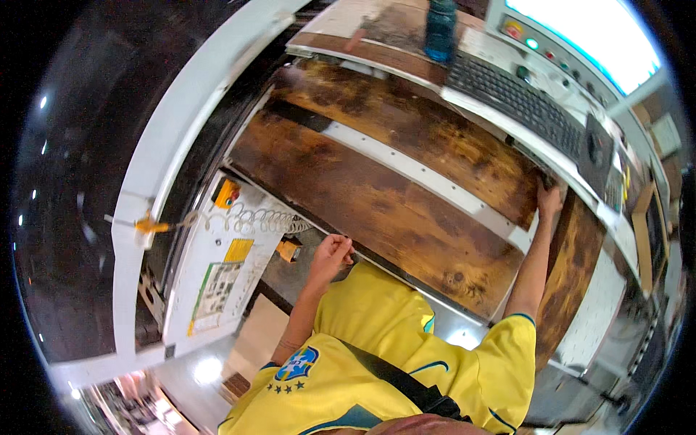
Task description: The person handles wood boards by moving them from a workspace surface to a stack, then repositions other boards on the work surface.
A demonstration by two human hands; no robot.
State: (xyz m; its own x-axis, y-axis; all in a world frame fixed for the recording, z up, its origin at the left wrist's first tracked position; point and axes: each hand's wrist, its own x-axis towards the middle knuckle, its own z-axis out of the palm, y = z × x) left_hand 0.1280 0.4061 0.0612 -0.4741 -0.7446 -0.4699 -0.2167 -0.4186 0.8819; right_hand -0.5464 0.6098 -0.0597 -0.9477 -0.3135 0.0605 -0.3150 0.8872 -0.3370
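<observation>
Two long brown stained wooden boards lie side by side on a work surface before me, the near board [377,210] and the far board [406,130]. A white metal strip [420,170] with small holes shows between them. My left hand [333,255] is at the front edge of the near board, its fingers curled together; whatever they may hold is hidden. Reaching to the right, my right hand [549,199] has its fingers closed at the right end of the far board, partly out of sight. Another brown wooden piece [573,268] stands right of my right forearm.
Beyond the boards are a black keyboard [515,98], a mouse [595,148], a dark blue bottle [440,32] and a lit screen [594,32]. On the left, a white machine frame [156,152] rises beside a coiled hose [254,217] and a white panel [217,268].
</observation>
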